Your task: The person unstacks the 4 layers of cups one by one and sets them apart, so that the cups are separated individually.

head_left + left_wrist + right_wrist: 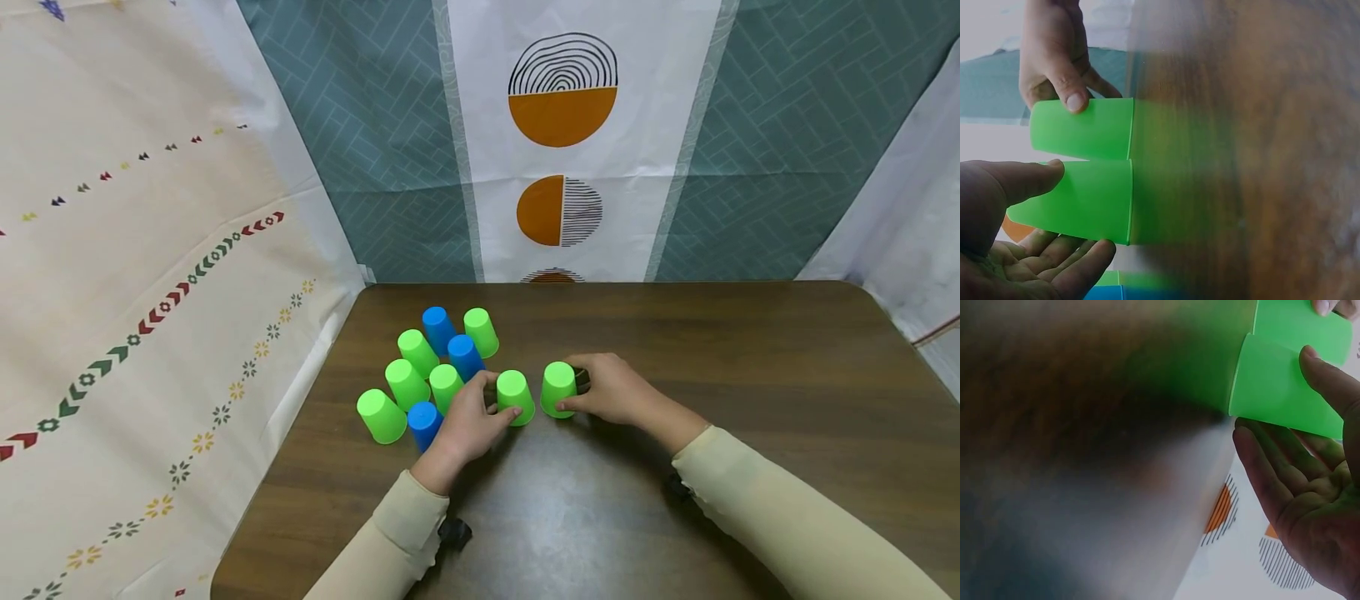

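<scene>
Two green plastic cups stand mouth-down, side by side on the table. My left hand [467, 423] holds the left green cup [513, 395] from its left side, thumb on the near face and fingers around the far side. From the right, my right hand [613, 388] holds the other green cup [557, 385] between thumb and fingers. In the left wrist view, the rim of the held green cup [1085, 197] sits right at the tabletop. The right wrist view has the thumb over the right-hand green cup [1269, 381], with fingers along its lower side.
Left of my hands, several more upturned cups stand close together, among them a green cup [382, 417] at the outer edge, a blue cup [424, 423] beside my left wrist and a blue cup [438, 329] at the back. Patterned cloth [390, 167] hangs behind the brown table [750, 350].
</scene>
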